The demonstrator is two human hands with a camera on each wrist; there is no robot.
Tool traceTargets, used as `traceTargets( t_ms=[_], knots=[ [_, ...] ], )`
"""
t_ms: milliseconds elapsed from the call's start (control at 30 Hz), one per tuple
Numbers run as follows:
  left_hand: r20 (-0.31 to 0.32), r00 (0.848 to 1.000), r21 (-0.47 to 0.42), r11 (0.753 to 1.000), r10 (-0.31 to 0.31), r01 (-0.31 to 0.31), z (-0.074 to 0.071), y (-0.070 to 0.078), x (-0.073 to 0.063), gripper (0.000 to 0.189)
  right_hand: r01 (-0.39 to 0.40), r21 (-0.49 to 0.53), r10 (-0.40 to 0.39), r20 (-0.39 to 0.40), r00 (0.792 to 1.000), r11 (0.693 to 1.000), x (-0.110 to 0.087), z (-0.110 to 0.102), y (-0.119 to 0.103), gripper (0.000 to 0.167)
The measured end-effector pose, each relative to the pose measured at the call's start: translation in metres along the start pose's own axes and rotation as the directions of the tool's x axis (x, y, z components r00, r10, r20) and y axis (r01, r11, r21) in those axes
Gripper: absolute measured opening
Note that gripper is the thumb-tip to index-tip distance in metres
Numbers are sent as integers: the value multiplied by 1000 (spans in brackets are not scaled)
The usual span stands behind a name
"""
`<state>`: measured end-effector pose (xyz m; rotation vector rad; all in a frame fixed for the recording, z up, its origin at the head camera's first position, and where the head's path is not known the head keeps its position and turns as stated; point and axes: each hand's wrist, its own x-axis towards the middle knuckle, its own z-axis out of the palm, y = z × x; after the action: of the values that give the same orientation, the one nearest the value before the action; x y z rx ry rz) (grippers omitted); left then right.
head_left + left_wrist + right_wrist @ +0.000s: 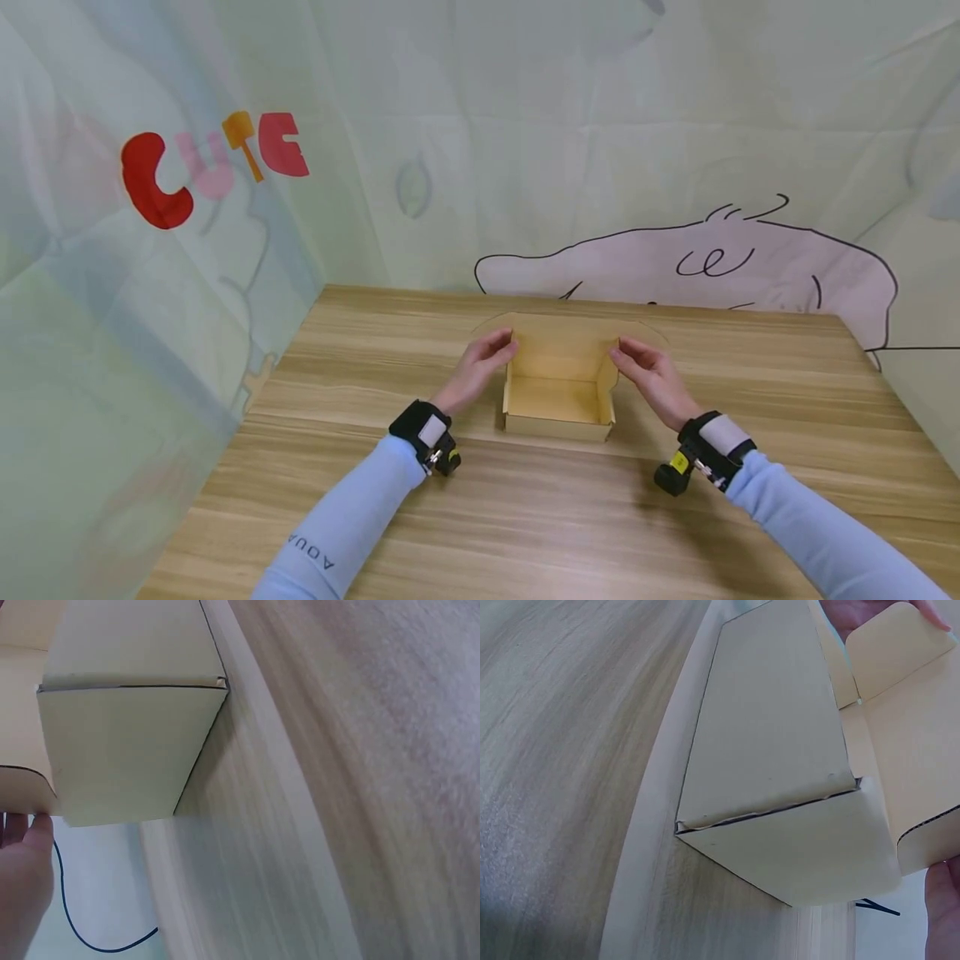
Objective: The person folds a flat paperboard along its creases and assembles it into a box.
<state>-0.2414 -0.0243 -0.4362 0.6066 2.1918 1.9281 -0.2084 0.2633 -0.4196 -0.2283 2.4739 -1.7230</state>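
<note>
A small cardboard box point(558, 427) stands on the table with its lid raised at the back, its plain brown inside facing me. My left hand point(480, 367) pinches the side flap of the lid at the box's left. On the other side, my right hand point(656, 379) holds the right flap point(930, 844) between thumb and fingers. The left wrist view shows the box's side wall point(127, 754) close up, with the left thumb against a rounded flap point(26, 791). Fingertips behind the flaps are partly hidden.
The wood-grain table point(540, 517) reaches back to a printed cloth backdrop point(600, 150) with a cartoon outline and coloured letters. Cloth also hangs along the left side. Each wrist carries a strapped camera, the left camera point(447, 458) hanging low beside the box.
</note>
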Motion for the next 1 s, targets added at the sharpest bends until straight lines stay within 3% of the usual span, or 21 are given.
traceTargets(
  t_ms=[367,600,900,1000],
  knots=[
    [2,1000,7,1000,9,-10,-1,-1,-4,39,-47,1,47,22,999,999,-4,2,1,63],
    [0,1000,7,1000,28,-28,0,-3,-3,35,-38,-18,38,24,999,999,-7,1,1,63],
    [7,999,-32,998,-47,47,0,-3,-8,41,-48,-52,50,34,998,997,-9,0,2,66],
    [13,998,-8,998,-60,60,-2,-3,-11,46,-8,-43,9,25,1000,999,-10,-1,5,60]
  ],
)
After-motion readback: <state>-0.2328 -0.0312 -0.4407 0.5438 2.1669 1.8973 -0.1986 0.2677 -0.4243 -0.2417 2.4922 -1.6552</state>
